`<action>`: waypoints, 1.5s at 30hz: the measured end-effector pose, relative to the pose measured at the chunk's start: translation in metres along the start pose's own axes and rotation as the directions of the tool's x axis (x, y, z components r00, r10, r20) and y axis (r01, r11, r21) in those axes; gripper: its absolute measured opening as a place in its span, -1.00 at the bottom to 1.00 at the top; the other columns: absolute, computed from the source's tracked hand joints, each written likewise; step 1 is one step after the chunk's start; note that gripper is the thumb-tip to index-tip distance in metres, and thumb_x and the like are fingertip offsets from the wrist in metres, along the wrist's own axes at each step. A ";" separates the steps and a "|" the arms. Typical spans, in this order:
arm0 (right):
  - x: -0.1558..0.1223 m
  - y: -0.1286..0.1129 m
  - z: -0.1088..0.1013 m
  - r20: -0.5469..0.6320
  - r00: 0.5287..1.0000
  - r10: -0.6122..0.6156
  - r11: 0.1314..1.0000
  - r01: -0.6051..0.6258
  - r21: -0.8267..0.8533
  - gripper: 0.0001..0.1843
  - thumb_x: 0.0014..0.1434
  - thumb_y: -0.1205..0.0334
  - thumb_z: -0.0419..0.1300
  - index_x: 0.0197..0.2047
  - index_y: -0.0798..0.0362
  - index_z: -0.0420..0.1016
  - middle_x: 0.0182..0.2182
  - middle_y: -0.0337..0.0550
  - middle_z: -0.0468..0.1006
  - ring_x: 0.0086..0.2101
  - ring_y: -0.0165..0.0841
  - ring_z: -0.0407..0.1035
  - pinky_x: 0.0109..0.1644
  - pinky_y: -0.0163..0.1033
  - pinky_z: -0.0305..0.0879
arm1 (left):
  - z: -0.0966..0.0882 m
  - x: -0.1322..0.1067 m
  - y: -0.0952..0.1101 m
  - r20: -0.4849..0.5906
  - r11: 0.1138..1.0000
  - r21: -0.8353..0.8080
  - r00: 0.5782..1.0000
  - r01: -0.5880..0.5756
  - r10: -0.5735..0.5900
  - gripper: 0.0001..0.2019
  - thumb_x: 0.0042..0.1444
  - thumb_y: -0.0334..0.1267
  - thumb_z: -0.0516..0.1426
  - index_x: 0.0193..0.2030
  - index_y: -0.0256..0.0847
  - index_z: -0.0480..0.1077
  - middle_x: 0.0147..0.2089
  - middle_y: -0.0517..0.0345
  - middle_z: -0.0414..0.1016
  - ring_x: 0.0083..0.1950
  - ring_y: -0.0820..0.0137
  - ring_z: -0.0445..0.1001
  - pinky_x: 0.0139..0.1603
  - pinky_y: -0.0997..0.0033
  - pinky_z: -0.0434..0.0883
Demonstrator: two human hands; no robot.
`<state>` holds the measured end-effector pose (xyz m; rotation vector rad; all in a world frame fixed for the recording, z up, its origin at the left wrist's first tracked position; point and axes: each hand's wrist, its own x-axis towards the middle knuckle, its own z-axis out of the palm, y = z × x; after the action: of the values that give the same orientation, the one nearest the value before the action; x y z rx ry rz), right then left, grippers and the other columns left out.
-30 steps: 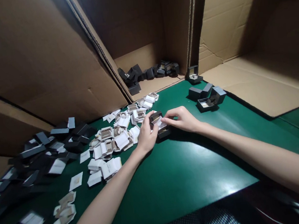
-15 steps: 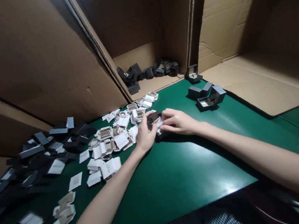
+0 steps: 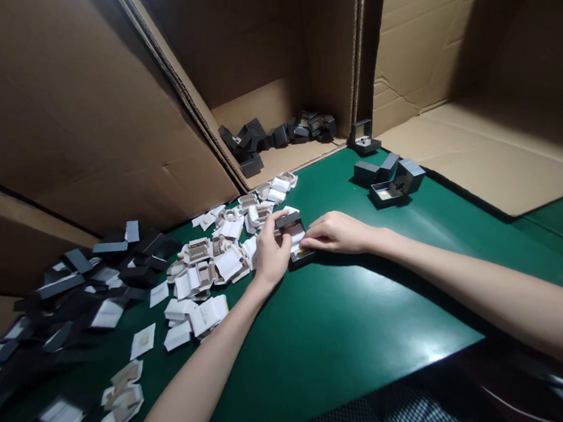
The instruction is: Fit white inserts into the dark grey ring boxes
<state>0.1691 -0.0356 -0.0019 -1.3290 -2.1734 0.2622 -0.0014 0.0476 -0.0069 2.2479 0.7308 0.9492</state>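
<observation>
Glossy green surface (image 3: 368, 323): left hand (image 3: 271, 251) closed around an open black rectangular box (image 3: 290, 219), right hand (image 3: 335, 233) bunched at its white insert (image 3: 295, 232), hold unclear.

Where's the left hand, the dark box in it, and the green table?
Left hand (image 3: 272, 252), head view: back of the hand.
Dark box (image 3: 290, 220), head view: its far side.
Green table (image 3: 324, 334), head view: bare top.

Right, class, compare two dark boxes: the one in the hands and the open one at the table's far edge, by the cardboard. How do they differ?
The held box is gripped by the left hand, with the right hand at it; the edge box stands untouched.
The held box is beside the white pieces, the edge box beside the cardboard.
Both are dark and open.
</observation>
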 end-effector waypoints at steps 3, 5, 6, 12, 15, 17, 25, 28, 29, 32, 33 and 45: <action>-0.001 -0.002 0.004 -0.128 0.991 -0.025 1.000 0.027 0.016 -0.72 0.25 0.17 0.04 -0.33 0.08 0.54 -0.52 -0.17 0.51 -0.53 -0.44 0.26 -0.40 -0.32 0.03 | 0.000 0.000 -0.002 0.000 1.000 0.006 1.000 0.000 0.000 -0.60 0.02 -0.53 0.01 0.01 -0.15 0.30 -0.05 0.13 0.46 -0.11 0.38 0.48 -0.11 0.37 0.49; -0.001 -0.004 0.006 -0.194 0.981 -0.009 1.000 0.014 0.024 -0.77 0.22 0.21 0.08 -0.23 0.07 0.56 -0.45 -0.14 0.57 -0.49 -0.42 0.33 -0.37 -0.33 0.08 | 0.001 0.000 -0.002 0.004 1.000 0.011 1.000 0.005 -0.005 -0.61 0.04 -0.50 0.02 0.02 -0.15 0.30 -0.04 0.12 0.46 -0.09 0.36 0.48 -0.10 0.36 0.49; -0.001 -0.004 0.007 -0.203 0.979 0.008 1.000 -0.005 0.014 -0.77 0.21 0.23 0.09 -0.21 0.07 0.56 -0.42 -0.12 0.58 -0.47 -0.41 0.35 -0.37 -0.33 0.08 | 0.001 -0.001 -0.003 0.008 1.000 0.004 1.000 0.010 -0.010 -0.62 0.05 -0.49 0.03 0.02 -0.15 0.30 -0.04 0.12 0.46 -0.09 0.35 0.49 -0.12 0.37 0.49; 0.001 -0.013 0.003 -0.137 0.969 0.204 0.972 -0.217 -0.086 -0.77 0.13 0.23 0.13 -0.21 -0.01 0.59 -0.58 -0.19 0.51 -0.58 -0.43 0.27 -0.44 -0.32 -0.01 | 0.002 -0.001 -0.002 0.067 0.995 -0.100 0.998 0.025 -0.019 -0.63 0.06 -0.45 0.04 0.04 -0.16 0.28 -0.01 0.08 0.44 -0.09 0.36 0.49 -0.15 0.40 0.50; 0.001 -0.018 0.001 -0.131 0.955 0.264 0.943 -0.284 -0.170 -0.77 0.11 0.23 0.13 -0.21 -0.04 0.59 -0.55 -0.16 0.53 -0.55 -0.38 0.32 -0.46 -0.30 -0.06 | 0.001 -0.003 0.000 0.173 0.991 -0.137 0.984 -0.010 0.034 -0.52 0.02 -0.46 0.06 0.12 -0.14 0.19 0.01 0.05 0.41 -0.11 0.36 0.50 -0.10 0.36 0.49; 0.002 -0.022 0.000 -0.120 0.947 0.297 0.915 -0.318 -0.249 -0.75 0.12 0.21 0.12 -0.17 -0.07 0.58 -0.50 -0.12 0.56 -0.52 -0.34 0.36 -0.47 -0.28 -0.11 | 0.000 -0.003 0.002 0.234 0.988 -0.149 0.970 -0.028 0.063 -0.44 -0.02 -0.47 0.08 0.17 -0.13 0.12 0.02 0.03 0.40 -0.10 0.35 0.49 -0.06 0.33 0.48; 0.004 -0.035 -0.005 -0.040 0.922 0.386 0.814 -0.361 -0.455 -0.69 0.16 0.11 0.06 -0.06 -0.11 0.51 -0.40 -0.06 0.60 -0.43 -0.21 0.46 -0.47 -0.28 -0.08 | -0.001 -0.004 0.003 0.292 0.986 -0.167 0.955 0.004 0.046 -0.34 -0.07 -0.50 0.09 0.21 -0.14 0.04 0.00 0.03 0.38 -0.09 0.35 0.47 -0.02 0.34 0.43; 0.004 -0.040 -0.002 -0.031 0.915 0.402 0.794 -0.365 -0.486 -0.68 0.17 0.13 0.04 -0.06 -0.08 0.48 -0.37 -0.03 0.61 -0.39 -0.16 0.48 -0.46 -0.27 0.00 | -0.001 -0.004 0.003 0.314 0.982 -0.184 0.949 0.043 0.018 -0.32 -0.09 -0.49 0.11 0.22 -0.14 0.03 -0.07 0.06 0.42 -0.11 0.34 0.48 0.01 0.31 0.41; 0.005 -0.041 0.000 -0.029 0.911 0.411 0.787 -0.371 -0.493 -0.69 0.18 0.14 0.02 -0.06 -0.07 0.47 -0.35 -0.02 0.61 -0.38 -0.15 0.49 -0.45 -0.26 0.02 | 0.000 -0.005 0.003 0.314 0.980 -0.187 0.949 0.061 0.000 -0.32 -0.09 -0.49 0.11 0.22 -0.14 0.04 -0.09 0.06 0.43 -0.12 0.33 0.48 0.01 0.30 0.40; 0.005 -0.043 0.003 -0.031 0.897 0.440 0.768 -0.394 -0.504 -0.69 0.21 0.17 -0.02 -0.06 -0.05 0.45 -0.34 -0.01 0.62 -0.38 -0.15 0.50 -0.44 -0.26 0.07 | 0.002 -0.006 0.004 0.286 0.973 -0.204 0.957 0.111 -0.050 -0.32 -0.10 -0.48 0.13 0.20 -0.11 0.08 -0.08 0.06 0.44 -0.09 0.30 0.48 0.02 0.27 0.39; 0.005 -0.043 0.004 -0.037 0.895 0.444 0.765 -0.401 -0.505 -0.70 0.22 0.18 -0.03 -0.07 -0.05 0.45 -0.35 -0.02 0.62 -0.38 -0.15 0.50 -0.44 -0.26 0.07 | 0.002 -0.006 0.004 0.275 0.969 -0.216 0.959 0.124 -0.061 -0.33 -0.11 -0.48 0.13 0.20 -0.10 0.09 -0.07 0.06 0.44 -0.08 0.28 0.48 0.03 0.27 0.39; -0.002 -0.014 0.013 -0.465 0.875 0.136 0.987 -0.162 -0.017 -0.77 0.22 0.21 0.03 -0.22 0.09 0.48 -0.61 -0.26 0.46 -0.61 -0.49 0.27 -0.46 -0.37 0.10 | 0.005 -0.002 0.000 0.077 0.880 -0.454 0.990 0.142 -0.120 -0.39 -0.07 -0.47 0.16 0.16 -0.11 0.14 0.05 0.04 0.39 0.07 0.28 0.43 0.16 0.23 0.32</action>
<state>0.1519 -0.0425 -0.0070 -1.4223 -1.6904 -0.0588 0.0008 0.0445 -0.0105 1.7754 0.5581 0.8915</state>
